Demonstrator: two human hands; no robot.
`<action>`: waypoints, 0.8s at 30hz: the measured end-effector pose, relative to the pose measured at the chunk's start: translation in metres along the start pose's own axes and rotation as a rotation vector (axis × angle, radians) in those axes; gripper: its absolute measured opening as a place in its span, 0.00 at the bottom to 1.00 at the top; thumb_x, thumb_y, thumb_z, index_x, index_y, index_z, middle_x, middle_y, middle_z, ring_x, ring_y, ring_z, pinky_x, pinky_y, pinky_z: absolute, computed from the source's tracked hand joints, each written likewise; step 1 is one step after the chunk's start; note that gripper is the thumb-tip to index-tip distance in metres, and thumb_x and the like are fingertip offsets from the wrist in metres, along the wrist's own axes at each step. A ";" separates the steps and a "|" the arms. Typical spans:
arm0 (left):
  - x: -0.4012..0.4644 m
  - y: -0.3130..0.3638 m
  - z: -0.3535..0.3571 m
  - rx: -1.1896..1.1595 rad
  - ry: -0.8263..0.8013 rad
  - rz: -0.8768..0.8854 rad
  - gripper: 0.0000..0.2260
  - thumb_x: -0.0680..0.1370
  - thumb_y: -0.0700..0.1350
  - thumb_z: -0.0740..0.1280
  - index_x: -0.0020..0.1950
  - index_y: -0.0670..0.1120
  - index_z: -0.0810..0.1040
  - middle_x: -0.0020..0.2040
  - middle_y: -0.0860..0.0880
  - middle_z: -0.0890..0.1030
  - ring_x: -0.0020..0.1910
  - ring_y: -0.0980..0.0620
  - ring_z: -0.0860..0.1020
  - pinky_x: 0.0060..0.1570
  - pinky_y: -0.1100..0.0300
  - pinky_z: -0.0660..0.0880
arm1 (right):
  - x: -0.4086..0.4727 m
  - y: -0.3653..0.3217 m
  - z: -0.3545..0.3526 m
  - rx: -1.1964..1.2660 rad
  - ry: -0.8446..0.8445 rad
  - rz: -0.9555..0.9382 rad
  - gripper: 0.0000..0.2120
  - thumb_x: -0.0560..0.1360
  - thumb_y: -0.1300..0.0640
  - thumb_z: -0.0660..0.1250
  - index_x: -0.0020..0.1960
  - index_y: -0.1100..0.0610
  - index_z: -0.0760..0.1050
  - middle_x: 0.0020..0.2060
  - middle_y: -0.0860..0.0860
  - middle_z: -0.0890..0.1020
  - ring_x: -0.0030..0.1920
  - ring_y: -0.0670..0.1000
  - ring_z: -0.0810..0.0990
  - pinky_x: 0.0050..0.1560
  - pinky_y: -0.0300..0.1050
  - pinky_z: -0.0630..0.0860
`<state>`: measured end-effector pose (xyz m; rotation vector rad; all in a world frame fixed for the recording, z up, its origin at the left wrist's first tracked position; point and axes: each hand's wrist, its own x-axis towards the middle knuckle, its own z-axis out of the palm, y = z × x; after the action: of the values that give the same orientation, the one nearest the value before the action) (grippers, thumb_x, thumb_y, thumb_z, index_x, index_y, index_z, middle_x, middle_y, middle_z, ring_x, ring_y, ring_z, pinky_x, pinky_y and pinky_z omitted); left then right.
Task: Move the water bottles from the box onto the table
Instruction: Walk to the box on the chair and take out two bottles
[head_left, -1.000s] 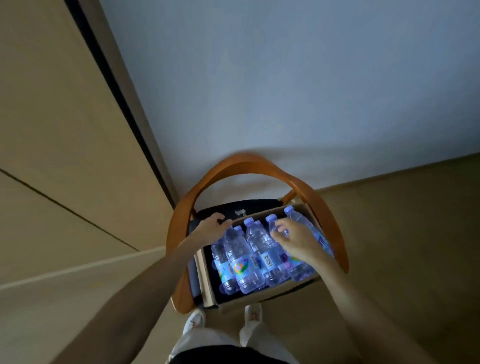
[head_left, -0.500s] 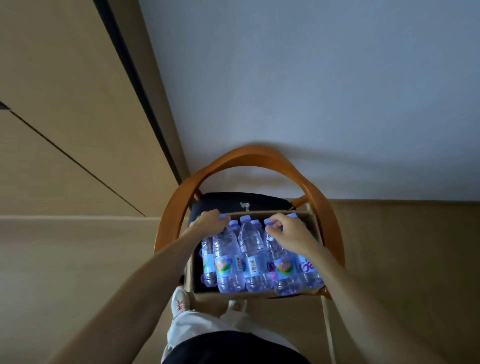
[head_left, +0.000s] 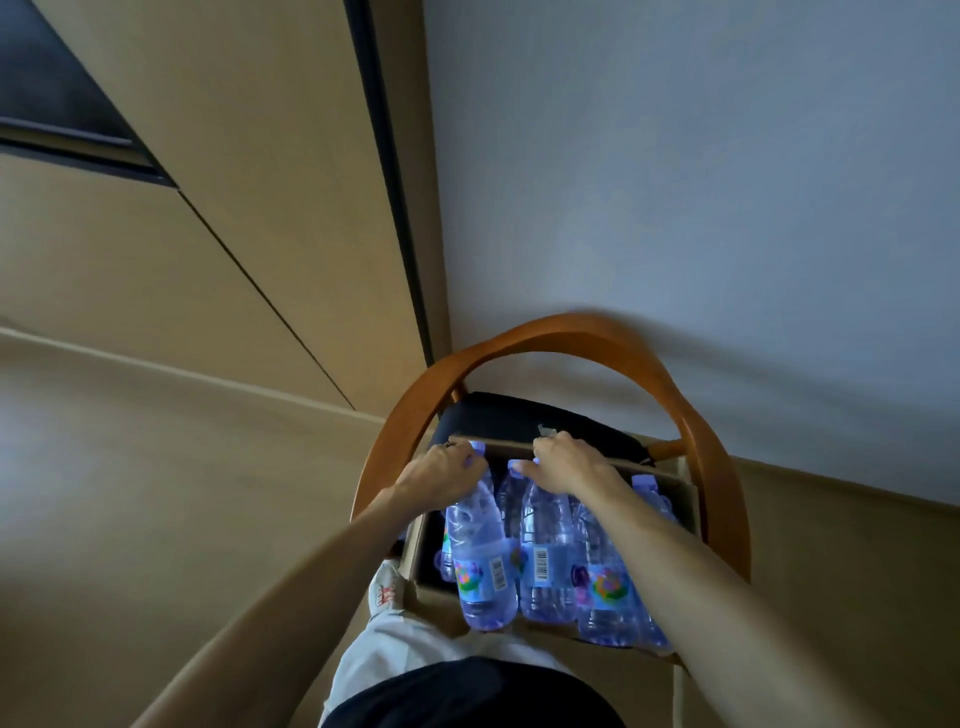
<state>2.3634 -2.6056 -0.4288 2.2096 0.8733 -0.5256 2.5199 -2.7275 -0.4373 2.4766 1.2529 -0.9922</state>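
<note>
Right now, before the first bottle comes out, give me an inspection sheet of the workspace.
Surface: no table in view; cardboard box sits on a wooden armchair with a dark seat.
Job's things: water bottles upright in the box, none out yet.
Clutter: nothing seen.
Grippers: left hand closed on the neck of the leftmost bottle, which looks raised; right hand closed on bottle tops in the middle.
Cables: nothing seen.
Surroundings: wall behind the chair, beige floor, the person's shoe below the box.
</note>
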 end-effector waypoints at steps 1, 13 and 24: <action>-0.002 0.000 0.000 0.018 -0.013 0.008 0.14 0.81 0.52 0.56 0.59 0.46 0.75 0.55 0.44 0.79 0.56 0.42 0.77 0.51 0.54 0.72 | 0.003 0.000 0.001 0.004 -0.018 0.006 0.25 0.78 0.37 0.58 0.58 0.58 0.73 0.57 0.60 0.75 0.50 0.59 0.78 0.43 0.49 0.70; -0.024 -0.006 -0.008 0.063 0.010 0.155 0.17 0.81 0.54 0.58 0.46 0.42 0.77 0.40 0.49 0.77 0.36 0.51 0.75 0.30 0.64 0.65 | 0.003 -0.001 -0.011 0.146 -0.143 -0.174 0.10 0.73 0.50 0.58 0.37 0.54 0.68 0.35 0.52 0.75 0.35 0.53 0.74 0.32 0.46 0.64; -0.065 -0.033 -0.091 0.019 0.126 0.288 0.11 0.80 0.47 0.60 0.40 0.45 0.73 0.35 0.49 0.75 0.34 0.51 0.73 0.38 0.57 0.70 | -0.017 -0.037 -0.073 0.301 0.135 -0.321 0.12 0.73 0.55 0.63 0.33 0.53 0.64 0.31 0.50 0.72 0.33 0.50 0.70 0.33 0.46 0.65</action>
<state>2.3049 -2.5502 -0.3445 2.3537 0.5979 -0.2602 2.5186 -2.6831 -0.3665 2.6554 1.6982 -1.1813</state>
